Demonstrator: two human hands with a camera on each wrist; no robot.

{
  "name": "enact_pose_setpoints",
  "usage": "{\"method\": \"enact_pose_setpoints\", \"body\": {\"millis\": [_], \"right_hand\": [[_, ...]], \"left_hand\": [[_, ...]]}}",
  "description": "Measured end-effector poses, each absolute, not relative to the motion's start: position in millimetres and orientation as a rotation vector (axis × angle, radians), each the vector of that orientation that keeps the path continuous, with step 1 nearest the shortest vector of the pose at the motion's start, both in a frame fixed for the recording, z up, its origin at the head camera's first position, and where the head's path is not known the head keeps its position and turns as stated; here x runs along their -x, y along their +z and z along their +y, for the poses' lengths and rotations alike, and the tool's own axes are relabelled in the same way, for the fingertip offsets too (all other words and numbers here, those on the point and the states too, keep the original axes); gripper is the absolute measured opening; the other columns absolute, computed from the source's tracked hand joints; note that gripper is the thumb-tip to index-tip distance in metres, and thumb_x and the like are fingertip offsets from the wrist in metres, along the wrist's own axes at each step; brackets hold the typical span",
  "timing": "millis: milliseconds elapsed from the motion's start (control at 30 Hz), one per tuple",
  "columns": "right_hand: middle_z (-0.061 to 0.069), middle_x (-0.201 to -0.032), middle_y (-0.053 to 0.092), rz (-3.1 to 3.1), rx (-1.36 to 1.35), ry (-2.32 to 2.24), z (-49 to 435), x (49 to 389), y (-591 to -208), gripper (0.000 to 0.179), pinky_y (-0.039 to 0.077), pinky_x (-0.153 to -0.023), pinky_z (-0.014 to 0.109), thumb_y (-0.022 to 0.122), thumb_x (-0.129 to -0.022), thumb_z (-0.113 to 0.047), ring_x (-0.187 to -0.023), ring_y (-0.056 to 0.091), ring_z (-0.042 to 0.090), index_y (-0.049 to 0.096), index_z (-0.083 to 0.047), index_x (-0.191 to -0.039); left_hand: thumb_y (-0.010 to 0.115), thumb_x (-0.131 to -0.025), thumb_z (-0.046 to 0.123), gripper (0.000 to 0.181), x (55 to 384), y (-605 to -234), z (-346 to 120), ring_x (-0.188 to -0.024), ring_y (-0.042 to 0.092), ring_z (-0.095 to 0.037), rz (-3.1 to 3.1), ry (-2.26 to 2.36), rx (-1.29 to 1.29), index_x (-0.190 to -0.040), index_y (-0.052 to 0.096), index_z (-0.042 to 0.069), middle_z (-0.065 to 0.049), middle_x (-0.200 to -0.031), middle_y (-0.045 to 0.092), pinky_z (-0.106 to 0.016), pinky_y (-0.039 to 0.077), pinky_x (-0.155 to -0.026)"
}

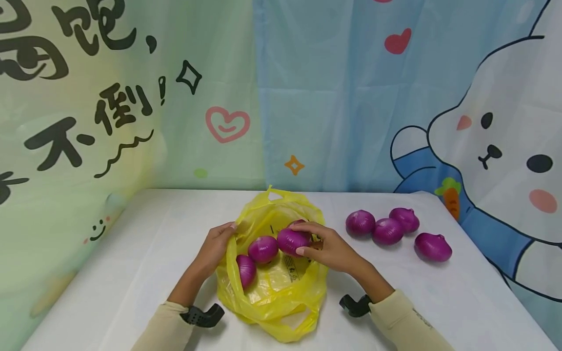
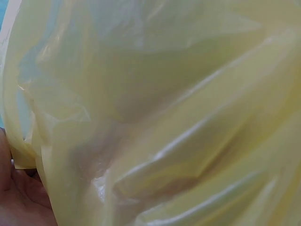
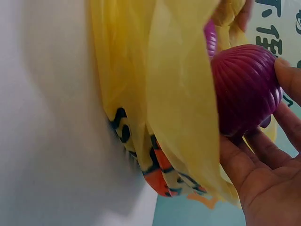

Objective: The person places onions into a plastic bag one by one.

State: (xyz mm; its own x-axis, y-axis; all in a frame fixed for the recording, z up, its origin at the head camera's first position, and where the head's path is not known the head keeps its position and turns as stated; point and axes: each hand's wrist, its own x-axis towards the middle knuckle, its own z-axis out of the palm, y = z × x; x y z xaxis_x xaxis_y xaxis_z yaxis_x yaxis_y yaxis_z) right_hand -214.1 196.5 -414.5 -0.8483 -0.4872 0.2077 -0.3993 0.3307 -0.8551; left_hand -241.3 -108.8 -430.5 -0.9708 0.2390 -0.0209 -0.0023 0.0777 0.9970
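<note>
A yellow plastic bag (image 1: 281,312) lies with its mouth open on the white table. My left hand (image 1: 215,248) pinches the bag's left rim; in the left wrist view the yellow film covers most of the picture. Over the bag's opening, my right hand (image 1: 331,246) grips a purple onion (image 3: 247,89) between thumb and fingers. Inside the bag are a second onion (image 1: 263,249), touching or very near the held one, and a third onion (image 1: 246,271) by the left wall. Behind the held onion, a further purple shape is mostly hidden.
On the table to the right of the bag sit more onions: a close group with one onion (image 1: 387,231) at its front, and a separate onion (image 1: 432,247) nearer the right edge. A printed cloth (image 1: 303,97) hangs behind the white table (image 1: 175,214).
</note>
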Motion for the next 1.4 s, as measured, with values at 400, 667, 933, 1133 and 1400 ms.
{"method": "enact_pose_setpoints", "body": {"millis": [400,667,933,1133,1400], "right_hand": [[0.008,-0.126,0.056,2.491,0.930,-1.502,176,228,-418,0.044,0.049,-0.094,0.042,0.069,-0.091,-0.010,-0.111,0.054,0.026,0.058,-0.008,-0.133],[0.009,-0.126,0.052,2.516,0.905,-1.429,168,234,-424,0.048,0.048,-0.095,0.041,0.070,-0.091,-0.017,-0.113,0.054,0.026,0.055,-0.010,-0.136],[0.012,-0.129,0.054,2.606,0.997,-1.188,171,233,-425,0.052,0.041,-0.102,0.047,0.070,-0.091,-0.022,-0.118,0.051,0.030,0.053,-0.006,-0.137],[0.015,-0.134,0.052,2.569,0.984,-1.302,180,226,-422,0.052,0.040,-0.103,0.045,0.071,-0.091,-0.017,-0.125,0.049,0.032,0.053,-0.006,-0.138],[0.013,-0.135,0.054,2.627,0.844,-1.432,201,216,-414,0.048,0.043,-0.099,0.048,0.069,-0.091,-0.014,-0.123,0.051,0.033,0.054,-0.004,-0.136]], "left_hand": [[0.040,-0.105,0.027,0.040,242,-432,-110,-0.078,0.060,-0.024,2.181,1.995,-0.251,-0.119,0.061,-0.004,-0.015,-0.094,0.061,-0.025,0.053,-0.065],[0.041,-0.105,0.026,0.039,240,-432,-109,-0.083,0.061,-0.025,2.170,2.018,-0.225,-0.120,0.061,-0.004,-0.015,-0.098,0.062,-0.026,0.054,-0.068],[0.041,-0.105,0.026,0.040,240,-428,-109,-0.081,0.060,-0.021,2.154,2.038,-0.226,-0.121,0.060,-0.005,-0.015,-0.097,0.062,-0.025,0.053,-0.067],[0.042,-0.105,0.027,0.040,240,-429,-109,-0.082,0.061,-0.020,2.138,2.031,-0.247,-0.124,0.059,-0.005,-0.015,-0.100,0.062,-0.025,0.053,-0.068],[0.041,-0.105,0.025,0.040,240,-431,-109,-0.084,0.061,-0.020,2.152,2.027,-0.239,-0.124,0.059,-0.005,-0.014,-0.101,0.062,-0.025,0.053,-0.070]]}}
